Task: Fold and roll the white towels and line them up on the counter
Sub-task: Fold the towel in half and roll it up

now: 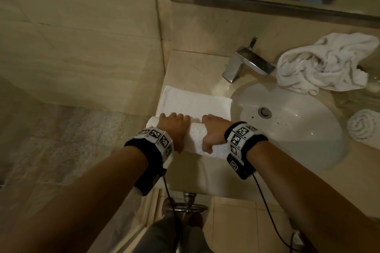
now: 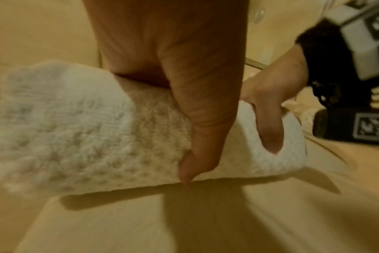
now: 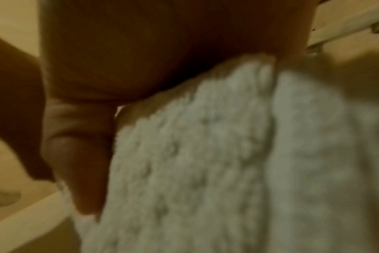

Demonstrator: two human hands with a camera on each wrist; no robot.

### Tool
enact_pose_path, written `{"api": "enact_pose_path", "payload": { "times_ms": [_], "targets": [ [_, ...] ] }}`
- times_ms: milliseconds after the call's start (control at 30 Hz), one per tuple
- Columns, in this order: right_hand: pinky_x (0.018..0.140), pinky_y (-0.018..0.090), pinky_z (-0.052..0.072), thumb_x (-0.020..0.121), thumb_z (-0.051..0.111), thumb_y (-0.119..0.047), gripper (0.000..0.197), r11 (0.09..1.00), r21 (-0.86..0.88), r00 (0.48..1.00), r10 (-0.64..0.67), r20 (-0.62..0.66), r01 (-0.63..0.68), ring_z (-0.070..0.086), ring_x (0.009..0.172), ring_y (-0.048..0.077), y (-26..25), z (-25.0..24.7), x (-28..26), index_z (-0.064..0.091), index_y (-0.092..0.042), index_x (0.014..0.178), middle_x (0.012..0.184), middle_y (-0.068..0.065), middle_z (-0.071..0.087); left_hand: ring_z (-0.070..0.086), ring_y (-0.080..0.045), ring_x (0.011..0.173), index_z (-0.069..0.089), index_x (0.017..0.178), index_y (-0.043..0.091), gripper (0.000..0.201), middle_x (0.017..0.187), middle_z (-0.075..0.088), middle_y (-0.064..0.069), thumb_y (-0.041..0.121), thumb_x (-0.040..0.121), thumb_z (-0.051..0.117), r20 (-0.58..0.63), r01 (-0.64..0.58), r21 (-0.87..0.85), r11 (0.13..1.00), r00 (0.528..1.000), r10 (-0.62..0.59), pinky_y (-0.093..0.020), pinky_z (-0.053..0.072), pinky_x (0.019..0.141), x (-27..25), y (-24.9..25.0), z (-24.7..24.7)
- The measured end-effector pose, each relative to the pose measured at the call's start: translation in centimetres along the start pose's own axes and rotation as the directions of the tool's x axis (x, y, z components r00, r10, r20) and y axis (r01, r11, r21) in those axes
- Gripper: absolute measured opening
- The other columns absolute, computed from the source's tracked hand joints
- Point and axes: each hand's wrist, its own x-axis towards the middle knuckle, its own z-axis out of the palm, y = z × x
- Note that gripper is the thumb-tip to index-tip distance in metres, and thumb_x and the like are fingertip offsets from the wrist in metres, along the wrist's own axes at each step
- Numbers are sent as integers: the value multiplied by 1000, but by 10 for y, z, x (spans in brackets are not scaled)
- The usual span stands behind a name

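Half-rolled white terry towel (image 1: 195, 107) lying on the beige marble counter (image 1: 185, 68) at nine o'clock of the round white basin (image 1: 298, 129); rolled part nearest the body, flat tail stretching toward twelve o'clock; left hand (image 1: 174, 127) and right hand (image 1: 213, 131) side by side on the roll, fingers curled over its top, thumbs tucked at the near side, both grasping the cloth; seen close from the left wrist, left thumb pressed into the pile; right wrist view blurred, only a thumb against towel legible; crumpled white towel heap (image 1: 324, 63) at two o'clock beside the chrome faucet (image 1: 244, 61); finished rolled white towel (image 1: 362, 127) at three o'clock; likely risks: uneven pressure skewing the roll into a cone; loose grip letting layers spring open; roll end, lying toward nine o'clock at the counter's side edge, slipping off
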Motion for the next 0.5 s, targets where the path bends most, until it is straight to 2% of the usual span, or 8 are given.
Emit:
{"api": "enact_pose_path", "payload": {
  "times_ms": [100, 167, 200, 233, 300, 367, 433, 500],
  "targets": [
    [90, 39, 45, 59, 75, -31, 80, 976, -149, 971, -183, -153, 161, 46, 109, 23, -2, 7, -10, 35, -17, 127, 116, 2, 43, 58, -22, 99, 46, 110, 26, 61, 103, 58, 1, 34, 60, 79, 118, 27, -115, 993, 993, -13, -38, 46, 88, 7, -3, -14],
    [101, 43, 38, 69, 69, -37, 84, 951, -206, 949, -267, -165, 232, 43, 119, 27, -4, 12, -14, 26, -19, 140, 129, 7, 41, 61, -22, 86, 50, 88, 31, 40, 94, 61, 1, 33, 55, 72, 223, 51, -200, 979, 975, -5, -38, 53, 82, 15, -4, -16],
    [104, 45, 34, 71, 67, -39, 87, 939, -242, 946, -287, -153, 246, 40, 123, 28, -5, 16, -15, 21, -20, 144, 134, 8, 38, 62, -23, 85, 53, 81, 31, 34, 95, 64, -1, 31, 52, 70, 292, 70, -254, 965, 956, 7, -40, 55, 81, 20, -4, -14],
    [106, 46, 31, 71, 66, -41, 91, 928, -275, 943, -299, -147, 252, 38, 125, 28, -5, 20, -16, 18, -22, 146, 137, 7, 36, 63, -25, 86, 56, 78, 29, 33, 97, 65, -3, 27, 48, 68, 347, 91, -311, 946, 938, 23, -40, 55, 81, 23, -4, -10],
    [108, 48, 25, 65, 71, -47, 104, 921, -303, 939, -304, -159, 247, 33, 128, 26, -2, 25, -17, 13, -23, 147, 140, 5, 31, 62, -26, 88, 63, 87, 25, 44, 98, 65, -5, 21, 43, 65, 388, 125, -397, 909, 921, 43, -33, 54, 77, 25, -3, -7],
    [107, 48, 25, 55, 79, -55, 115, 912, -340, 933, -306, -188, 230, 31, 124, 25, -1, 28, -17, 15, -24, 144, 136, 5, 30, 60, -24, 86, 65, 87, 17, 37, 95, 65, -5, 12, 50, 65, 388, 130, -461, 878, 919, 68, -25, 50, 66, 23, -4, -9],
    [101, 45, 32, 52, 83, -46, 107, 911, -356, 925, -300, -231, 207, 37, 117, 25, -4, 27, -16, 22, -24, 138, 127, 5, 33, 58, -21, 80, 61, 73, 14, 17, 87, 62, -6, 4, 60, 64, 389, 150, -496, 855, 919, 64, -20, 43, 58, 20, -6, -10],
    [97, 42, 37, 56, 80, -35, 93, 932, -302, 927, -280, -251, 200, 45, 111, 25, -8, 24, -14, 28, -25, 132, 121, 4, 40, 56, -19, 79, 59, 76, 15, 15, 84, 60, -5, 8, 64, 65, 334, 142, -487, 862, 942, 34, -20, 43, 57, 14, -5, -10]
  ]
}}
